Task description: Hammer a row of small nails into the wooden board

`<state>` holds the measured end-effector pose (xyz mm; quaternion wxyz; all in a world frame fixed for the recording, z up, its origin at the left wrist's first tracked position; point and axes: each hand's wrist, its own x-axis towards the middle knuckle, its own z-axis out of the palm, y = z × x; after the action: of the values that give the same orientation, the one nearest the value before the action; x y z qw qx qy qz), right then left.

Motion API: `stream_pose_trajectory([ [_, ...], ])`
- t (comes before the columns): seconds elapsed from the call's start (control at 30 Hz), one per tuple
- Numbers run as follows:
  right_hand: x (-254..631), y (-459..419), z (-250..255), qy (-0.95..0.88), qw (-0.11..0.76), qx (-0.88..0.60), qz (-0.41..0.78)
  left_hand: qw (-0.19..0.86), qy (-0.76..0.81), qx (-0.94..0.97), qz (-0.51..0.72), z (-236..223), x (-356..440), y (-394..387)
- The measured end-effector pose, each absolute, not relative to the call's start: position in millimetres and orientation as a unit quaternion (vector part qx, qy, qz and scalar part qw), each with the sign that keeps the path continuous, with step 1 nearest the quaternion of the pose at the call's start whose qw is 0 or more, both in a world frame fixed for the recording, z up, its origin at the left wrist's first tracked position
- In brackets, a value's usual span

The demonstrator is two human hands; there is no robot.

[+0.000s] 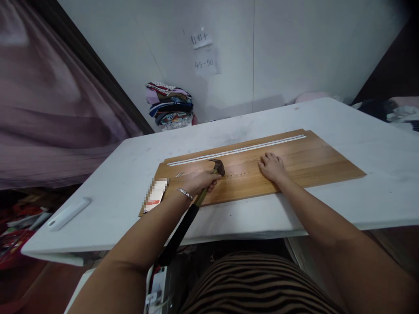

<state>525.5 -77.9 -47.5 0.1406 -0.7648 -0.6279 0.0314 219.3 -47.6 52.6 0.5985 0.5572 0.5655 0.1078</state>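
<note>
My left hand is closed round the upper handle of a claw hammer, close under its rusty head. The hammer's black grip slants back below my forearm. The head is over a wooden board, just left of a row of small nails or nail marks; whether it touches the board I cannot tell. My right hand lies on the board, right of that row, fingers loosely stretched out and holding nothing. A few loose nails lie left of the hammer.
A long pale ruler lies along the board's far side. A blurred-out phone-like rectangle rests at the left end. The white table carries a white oblong object. Folded cloths are stacked by the wall.
</note>
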Motion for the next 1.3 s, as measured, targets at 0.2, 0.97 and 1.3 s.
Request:
stream_pose_trajectory([
  [0.2,527,-77,-49,-0.63,0.134,-0.764,0.034,0.593,0.576,0.554,0.102,50,218,-48],
  [0.97,527,-78,-48,-0.628,0.14,-0.765,0.033,0.609,0.566,0.545,0.105,44,217,-41],
  [1.3,528,-76,-51,-0.63,0.14,-0.763,0.034,0.597,0.581,0.545,0.095,50,222,-44],
])
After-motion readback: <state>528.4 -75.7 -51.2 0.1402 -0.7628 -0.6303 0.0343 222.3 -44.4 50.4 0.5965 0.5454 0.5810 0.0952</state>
